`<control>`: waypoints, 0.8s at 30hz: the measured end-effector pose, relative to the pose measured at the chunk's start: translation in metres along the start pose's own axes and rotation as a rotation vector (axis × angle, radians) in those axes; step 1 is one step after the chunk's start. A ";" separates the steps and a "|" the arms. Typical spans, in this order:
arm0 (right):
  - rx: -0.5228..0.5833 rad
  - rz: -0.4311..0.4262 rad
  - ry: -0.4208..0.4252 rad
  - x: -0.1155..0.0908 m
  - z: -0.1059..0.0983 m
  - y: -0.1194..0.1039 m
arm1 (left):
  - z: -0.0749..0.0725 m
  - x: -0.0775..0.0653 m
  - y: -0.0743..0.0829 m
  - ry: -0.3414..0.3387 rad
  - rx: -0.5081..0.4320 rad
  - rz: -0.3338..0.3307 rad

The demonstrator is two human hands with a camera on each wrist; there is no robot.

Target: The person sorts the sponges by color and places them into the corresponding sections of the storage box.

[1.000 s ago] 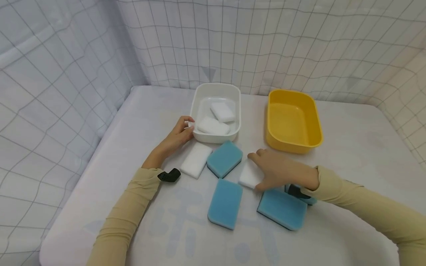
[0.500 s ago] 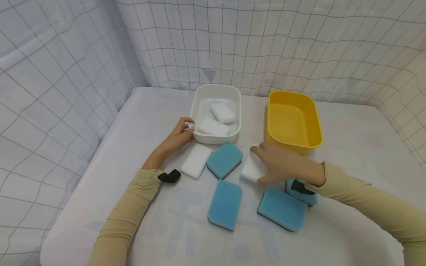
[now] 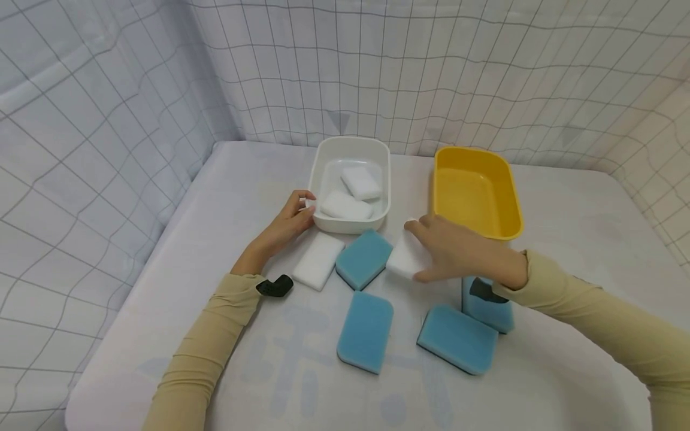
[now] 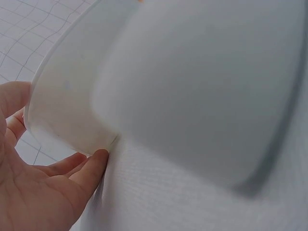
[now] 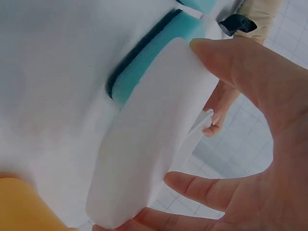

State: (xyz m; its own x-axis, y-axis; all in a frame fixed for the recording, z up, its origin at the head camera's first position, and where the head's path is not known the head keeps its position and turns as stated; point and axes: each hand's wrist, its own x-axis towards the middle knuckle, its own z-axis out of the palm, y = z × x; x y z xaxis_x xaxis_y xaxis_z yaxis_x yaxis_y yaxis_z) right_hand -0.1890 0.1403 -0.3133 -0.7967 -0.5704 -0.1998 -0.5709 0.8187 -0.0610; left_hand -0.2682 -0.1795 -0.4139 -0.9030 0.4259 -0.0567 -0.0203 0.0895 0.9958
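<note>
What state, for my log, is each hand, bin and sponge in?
White plastic bin: upright, two white sponges inside
Yellow plastic bin: upright
Left hand: gripping the white plastic bin
Held white sponge: apparently raised
Right hand: pinching that sponge
Loose white sponge: flat
Four blue scouring sponges: flat, dark side down

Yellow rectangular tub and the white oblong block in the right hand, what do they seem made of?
Yellow rectangular tub: probably smooth plastic, from its even colour and faint sheen. White oblong block: likely matte foam, given its dull surface and rounded edges; exact type unclear.
</note>
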 end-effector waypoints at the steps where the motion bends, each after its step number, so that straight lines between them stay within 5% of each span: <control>1: 0.005 -0.004 0.009 0.001 -0.001 0.000 | 0.000 0.000 0.000 -0.001 0.000 0.001; 24: 0.058 -0.041 0.129 0.031 -0.005 0.006 | -0.001 -0.001 -0.001 -0.018 0.018 0.008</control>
State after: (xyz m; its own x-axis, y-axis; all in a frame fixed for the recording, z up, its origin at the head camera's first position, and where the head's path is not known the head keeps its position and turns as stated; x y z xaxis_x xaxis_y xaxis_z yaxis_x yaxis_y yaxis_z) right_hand -0.2185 0.1271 -0.3152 -0.7941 -0.6038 -0.0694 -0.5938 0.7951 -0.1233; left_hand -0.2678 -0.1812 -0.4150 -0.8951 0.4430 -0.0497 -0.0048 0.1018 0.9948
